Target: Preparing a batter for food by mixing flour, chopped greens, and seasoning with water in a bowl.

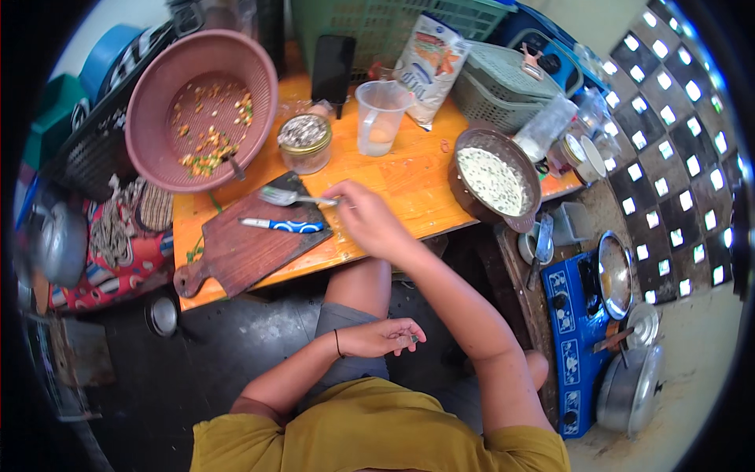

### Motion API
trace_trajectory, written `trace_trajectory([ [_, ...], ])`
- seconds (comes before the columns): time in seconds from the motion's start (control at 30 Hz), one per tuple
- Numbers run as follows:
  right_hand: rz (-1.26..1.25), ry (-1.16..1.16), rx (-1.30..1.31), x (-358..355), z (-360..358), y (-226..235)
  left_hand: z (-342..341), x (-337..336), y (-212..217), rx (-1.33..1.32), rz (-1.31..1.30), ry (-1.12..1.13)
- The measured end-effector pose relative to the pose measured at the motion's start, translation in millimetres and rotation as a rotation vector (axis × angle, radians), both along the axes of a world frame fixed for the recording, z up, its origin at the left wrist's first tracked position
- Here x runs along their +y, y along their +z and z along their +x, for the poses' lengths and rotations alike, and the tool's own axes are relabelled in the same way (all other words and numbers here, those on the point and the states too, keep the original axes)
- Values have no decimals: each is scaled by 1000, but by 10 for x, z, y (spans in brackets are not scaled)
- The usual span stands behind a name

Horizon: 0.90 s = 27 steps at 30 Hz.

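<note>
My right hand (366,221) reaches over the wooden table and pinches the handle end of a metal fork (295,197). The fork's head points left, over the dark wooden cutting board (236,256). Just below the fork, a knife (283,226) with a blue and white handle lies on the board. My left hand (383,338) is held low in front of my body, over my lap, its fingers curled around something small and greenish that I cannot make out. To the right of my right hand, a brown pot (462,185) holds a pale batter with green bits.
A pink colander (138,134) with chopped vegetables stands at the back left. Along the back are a jar (305,157), a phone (333,69), a clear measuring cup (381,118) and a flour bag (431,71). A blue gas stove (568,346) sits at the right.
</note>
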State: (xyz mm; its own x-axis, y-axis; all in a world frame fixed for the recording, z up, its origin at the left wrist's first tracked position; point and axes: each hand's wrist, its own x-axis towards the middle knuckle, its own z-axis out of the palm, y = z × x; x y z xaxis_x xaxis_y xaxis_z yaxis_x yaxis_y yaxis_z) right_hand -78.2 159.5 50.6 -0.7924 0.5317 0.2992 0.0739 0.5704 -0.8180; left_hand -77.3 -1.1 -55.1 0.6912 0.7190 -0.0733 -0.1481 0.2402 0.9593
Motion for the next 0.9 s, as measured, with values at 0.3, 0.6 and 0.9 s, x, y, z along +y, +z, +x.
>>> trace_trajectory([
  [0.3,485,-82,108,-209,-112,-86,-17,30,270,121,-181,37],
  [0.6,492,-182,420,-541,1567,60,135,180,-93,178,-258,39],
  [0.9,413,-1181,226,-1510,3830,-661,989,677,-825,239,-469,136],
])
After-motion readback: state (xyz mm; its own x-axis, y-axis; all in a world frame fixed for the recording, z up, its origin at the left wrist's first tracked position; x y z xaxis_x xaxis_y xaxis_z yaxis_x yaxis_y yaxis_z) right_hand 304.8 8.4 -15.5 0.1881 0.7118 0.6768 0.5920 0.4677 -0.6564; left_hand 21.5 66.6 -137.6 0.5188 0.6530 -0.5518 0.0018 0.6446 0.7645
